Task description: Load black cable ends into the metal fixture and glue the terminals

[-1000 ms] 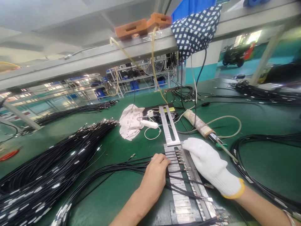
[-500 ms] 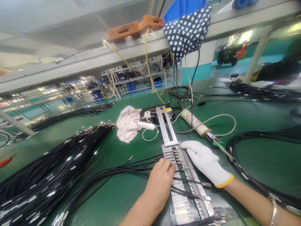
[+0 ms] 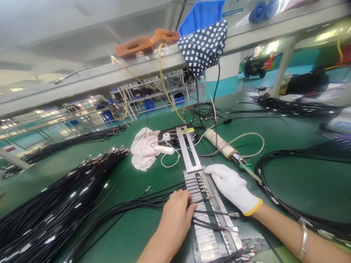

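Observation:
A slotted metal fixture (image 3: pixel 204 233) runs away from me along the green table. Several black cables (image 3: pixel 142 199) lie across it from the left, their metal-tipped ends (image 3: pixel 201 184) lined up near its right rail. My bare left hand (image 3: pixel 178 210) is closed over cables at the fixture's left edge, thumb and fingertips curled in. It hides part of the cables beneath. My right hand (image 3: pixel 233 186), in a white glove with a yellow cuff, is closed against the rail's far right end, its fingertips touching the metal. The undersides of its fingers are hidden.
A thick bundle of black cables (image 3: pixel 68 201) covers the left side. Coiled cables (image 3: pixel 270 182) lie at the right. Beyond the fixture are a black box (image 3: pixel 171 137), a pale cloth (image 3: pixel 144 151) and a wrapped tool (image 3: pixel 222 144) with a cord. A shelf beam (image 3: pixel 95 78) crosses above.
The camera view has shifted left and slightly down over the scene's frame position. My left fingertips have drawn back a little leftward from the cable ends. My right hand stays at the rail.

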### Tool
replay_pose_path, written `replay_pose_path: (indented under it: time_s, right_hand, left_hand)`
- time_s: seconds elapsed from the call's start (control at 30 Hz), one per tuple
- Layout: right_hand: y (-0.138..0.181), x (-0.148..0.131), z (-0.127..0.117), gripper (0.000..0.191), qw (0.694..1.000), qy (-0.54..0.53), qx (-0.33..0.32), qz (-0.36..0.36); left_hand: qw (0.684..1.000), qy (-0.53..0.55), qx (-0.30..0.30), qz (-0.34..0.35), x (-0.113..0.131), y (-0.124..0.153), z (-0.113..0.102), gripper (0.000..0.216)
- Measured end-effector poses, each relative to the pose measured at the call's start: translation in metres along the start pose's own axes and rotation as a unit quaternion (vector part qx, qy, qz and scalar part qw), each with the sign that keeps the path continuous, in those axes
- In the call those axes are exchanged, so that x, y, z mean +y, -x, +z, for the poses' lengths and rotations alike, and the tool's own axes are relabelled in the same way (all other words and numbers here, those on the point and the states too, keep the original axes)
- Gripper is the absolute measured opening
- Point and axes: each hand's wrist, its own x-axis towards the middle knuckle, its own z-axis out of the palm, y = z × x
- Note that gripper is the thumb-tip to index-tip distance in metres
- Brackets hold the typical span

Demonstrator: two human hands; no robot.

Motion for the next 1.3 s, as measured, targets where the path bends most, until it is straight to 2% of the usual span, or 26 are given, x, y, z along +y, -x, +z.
replay_pose_path:
  time_s: [0.2, 0.37, 0.47, 0.57, 0.67, 0.8, 1.1, 1.3]
  right_hand:
    - [0.0, -0.001, 0.001, 0.035, 1.0, -0.008, 0.002, 0.006]
    - [0.0, 0.001, 0.003, 0.036, 1.0, -0.012, 0.004, 0.007]
    - [0.0, 0.002, 0.003, 0.035, 1.0, -0.013, 0.0, 0.004]
    - [0.0, 0.002, 0.003, 0.036, 1.0, -0.012, -0.002, 0.002]
    - [0.0, 0.002, 0.003, 0.035, 1.0, -0.011, -0.003, -0.002]
    - [0.0, 0.002, 0.003, 0.036, 1.0, -0.01, 0.0, -0.004]
    - [0.0, 0.002, 0.002, 0.035, 1.0, -0.008, 0.0, -0.006]
    - [0.001, 0.001, 0.002, 0.036, 1.0, -0.007, 0.001, -0.003]
  left_hand:
    - [0.997, 0.081, 0.009, 0.018, -0.005, 0.0, -0.004, 0.02]
    - [0.995, 0.073, 0.053, 0.042, -0.01, -0.003, 0.0, 0.018]
    - [0.995, 0.015, 0.076, 0.064, -0.014, -0.004, 0.005, 0.018]
    - [0.988, -0.091, 0.095, 0.088, -0.016, -0.004, 0.011, 0.022]
    - [0.967, -0.196, 0.122, 0.109, -0.016, -0.004, 0.016, 0.023]
    - [0.935, -0.283, 0.158, 0.145, -0.017, -0.003, 0.019, 0.022]
    - [0.876, -0.354, 0.204, 0.255, -0.021, -0.006, 0.011, 0.019]
    - [0.869, -0.354, 0.214, 0.273, -0.023, -0.007, 0.011, 0.018]
